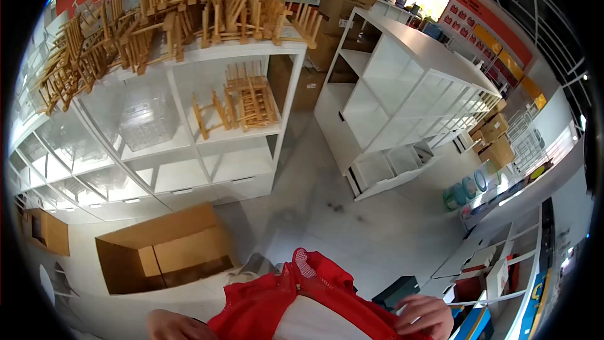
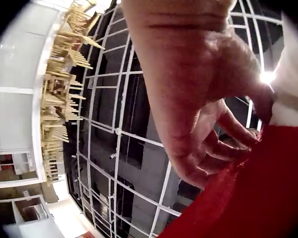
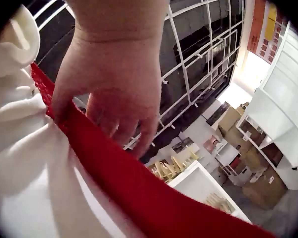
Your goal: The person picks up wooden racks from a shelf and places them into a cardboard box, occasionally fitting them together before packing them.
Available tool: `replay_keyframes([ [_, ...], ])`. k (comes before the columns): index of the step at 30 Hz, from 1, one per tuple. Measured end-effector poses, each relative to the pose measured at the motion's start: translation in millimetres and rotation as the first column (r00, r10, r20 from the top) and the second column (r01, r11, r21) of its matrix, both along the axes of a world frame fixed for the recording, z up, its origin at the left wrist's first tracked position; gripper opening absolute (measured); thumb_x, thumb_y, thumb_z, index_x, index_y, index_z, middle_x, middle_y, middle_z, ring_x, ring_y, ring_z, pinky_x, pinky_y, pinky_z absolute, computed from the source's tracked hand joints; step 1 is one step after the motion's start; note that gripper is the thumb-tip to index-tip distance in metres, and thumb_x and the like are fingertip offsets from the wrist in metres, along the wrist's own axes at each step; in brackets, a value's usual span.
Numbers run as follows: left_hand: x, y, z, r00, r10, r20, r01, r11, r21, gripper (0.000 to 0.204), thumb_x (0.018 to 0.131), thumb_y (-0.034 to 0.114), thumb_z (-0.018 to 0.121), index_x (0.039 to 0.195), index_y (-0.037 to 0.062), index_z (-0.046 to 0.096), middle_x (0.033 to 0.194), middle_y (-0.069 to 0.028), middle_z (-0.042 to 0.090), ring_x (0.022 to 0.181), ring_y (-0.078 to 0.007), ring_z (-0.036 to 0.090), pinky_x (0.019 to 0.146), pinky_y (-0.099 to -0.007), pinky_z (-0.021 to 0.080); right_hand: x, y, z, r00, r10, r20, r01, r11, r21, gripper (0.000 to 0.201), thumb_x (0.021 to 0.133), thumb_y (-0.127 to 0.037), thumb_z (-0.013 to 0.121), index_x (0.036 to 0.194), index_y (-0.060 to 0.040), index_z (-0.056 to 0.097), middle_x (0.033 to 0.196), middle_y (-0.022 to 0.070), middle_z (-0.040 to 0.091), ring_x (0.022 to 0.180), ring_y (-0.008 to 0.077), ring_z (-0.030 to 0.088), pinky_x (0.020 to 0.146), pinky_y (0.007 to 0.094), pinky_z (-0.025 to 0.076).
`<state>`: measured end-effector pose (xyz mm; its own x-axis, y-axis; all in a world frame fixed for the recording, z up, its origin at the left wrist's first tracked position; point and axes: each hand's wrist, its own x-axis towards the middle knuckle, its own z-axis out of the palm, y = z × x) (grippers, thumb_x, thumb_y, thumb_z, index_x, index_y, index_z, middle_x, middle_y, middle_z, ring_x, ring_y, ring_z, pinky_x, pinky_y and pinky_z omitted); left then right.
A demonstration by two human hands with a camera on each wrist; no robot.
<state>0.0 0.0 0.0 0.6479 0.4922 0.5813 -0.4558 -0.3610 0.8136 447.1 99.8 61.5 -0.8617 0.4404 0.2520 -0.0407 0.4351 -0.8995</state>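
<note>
A red vest (image 1: 255, 305) with mesh lining lies over a white shirt (image 1: 314, 322) on the person's body. Its front parts over the shirt, and a small fastening shows where the two sides meet. At the left side, the left hand (image 1: 179, 326) has curled fingers at the red cloth (image 2: 228, 198) in the left wrist view; the fingertips are partly hidden. On the other side, the right hand (image 1: 425, 316) pinches the vest's edge; in the right wrist view, its thumb and fingers lie on either side of the red band (image 3: 124, 173).
An open cardboard box (image 1: 170, 239) stands on the floor at left. Behind it, a white shelf unit (image 1: 251, 173) bears piled small wooden chairs (image 1: 182, 12). Another white shelf (image 1: 390, 82) has a pulled-out drawer. Shelves with boxes (image 1: 481, 277) stand at right.
</note>
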Motion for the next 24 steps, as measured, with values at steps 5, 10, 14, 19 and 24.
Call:
replay_keyframes([
  [5,95,91,71,0.948,0.283,0.144,-0.317,0.824,0.469,0.015,0.080,0.015,0.054,0.077,0.0098,0.068,0.081,-0.0066,0.062,0.067,-0.0209,0.058,0.056,-0.0299,0.049,22,53,55,0.982,0.133,-0.135,-0.067,0.909,0.411,0.017,0.079,-0.018,0.059,0.073,-0.0034,0.064,0.077,0.0132,0.064,0.063,0.0237,0.060,0.058,0.0328,0.042],
  [10,95,107,110,0.442,0.328,0.835,-0.897,0.152,0.415,0.008,0.075,0.015,0.058,0.071,0.0127,0.064,0.064,0.0033,0.053,0.054,-0.0047,0.050,0.048,-0.0166,0.038,62,52,97,0.999,-0.052,-0.004,0.038,0.669,0.742,0.023,0.078,-0.023,0.057,0.089,-0.0043,0.064,0.082,0.0089,0.064,0.073,0.0211,0.061,0.065,0.0309,0.045],
  [14,91,137,120,0.530,0.337,0.778,-0.843,0.108,0.527,0.008,0.076,0.015,0.057,0.072,0.0124,0.064,0.067,0.0026,0.055,0.057,-0.0050,0.051,0.050,-0.0174,0.039,86,79,105,0.977,-0.209,-0.033,0.169,0.680,0.713,0.023,0.079,-0.022,0.056,0.092,-0.0040,0.062,0.085,0.0089,0.063,0.076,0.0208,0.060,0.068,0.0304,0.044],
  [19,88,182,117,0.696,0.286,0.659,-0.714,0.176,0.678,0.009,0.077,0.015,0.056,0.074,0.0120,0.064,0.071,0.0016,0.057,0.060,-0.0054,0.053,0.052,-0.0185,0.039,101,140,85,0.922,-0.369,-0.118,0.368,0.741,0.562,0.023,0.081,-0.020,0.054,0.097,-0.0036,0.058,0.089,0.0089,0.061,0.081,0.0204,0.058,0.072,0.0298,0.044],
  [24,79,223,121,0.870,0.173,0.462,-0.493,0.280,0.823,0.010,0.078,0.015,0.055,0.077,0.0116,0.065,0.075,0.0007,0.059,0.064,-0.0058,0.054,0.054,-0.0195,0.040,97,233,51,0.885,-0.397,-0.244,0.451,0.861,0.234,0.024,0.082,-0.018,0.053,0.101,-0.0032,0.055,0.093,0.0090,0.060,0.085,0.0199,0.057,0.075,0.0292,0.043],
])
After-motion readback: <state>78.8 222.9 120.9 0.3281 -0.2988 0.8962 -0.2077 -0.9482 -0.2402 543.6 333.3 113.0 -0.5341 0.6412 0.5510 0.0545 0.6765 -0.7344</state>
